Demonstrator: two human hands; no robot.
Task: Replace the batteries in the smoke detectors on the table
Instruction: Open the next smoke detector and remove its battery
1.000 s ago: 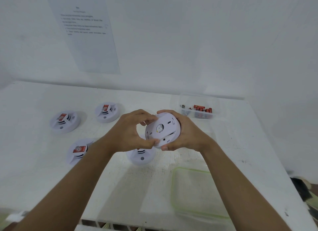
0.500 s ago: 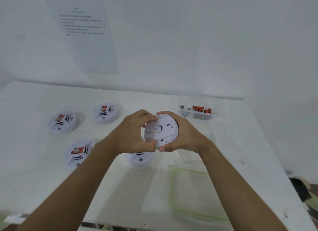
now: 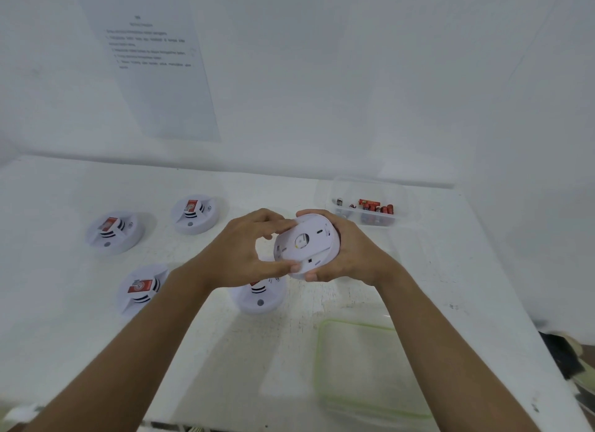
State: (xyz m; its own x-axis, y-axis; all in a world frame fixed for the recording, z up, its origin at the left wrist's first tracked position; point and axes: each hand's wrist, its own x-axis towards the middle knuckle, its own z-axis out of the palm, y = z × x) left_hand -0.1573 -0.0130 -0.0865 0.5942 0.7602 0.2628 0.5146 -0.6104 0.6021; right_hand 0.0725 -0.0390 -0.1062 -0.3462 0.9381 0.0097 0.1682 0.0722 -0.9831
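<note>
White smoke detector (image 3: 306, 243) is hanging above the table (image 3: 434, 270), mid-scene; your left hand (image 3: 248, 254) and right hand (image 3: 347, 254) are both gripping its rim. Probably opening the back; next move is needing a firm twist.

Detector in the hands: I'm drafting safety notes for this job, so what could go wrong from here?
1. The detector is held in the air, with the left hand pinching its rim and the right hand cupping it. If the grip slips, it may fall onto the second detector lying just below.
2. The battery box stands close behind the right hand. A jerk as the back comes loose might knock it.
</note>
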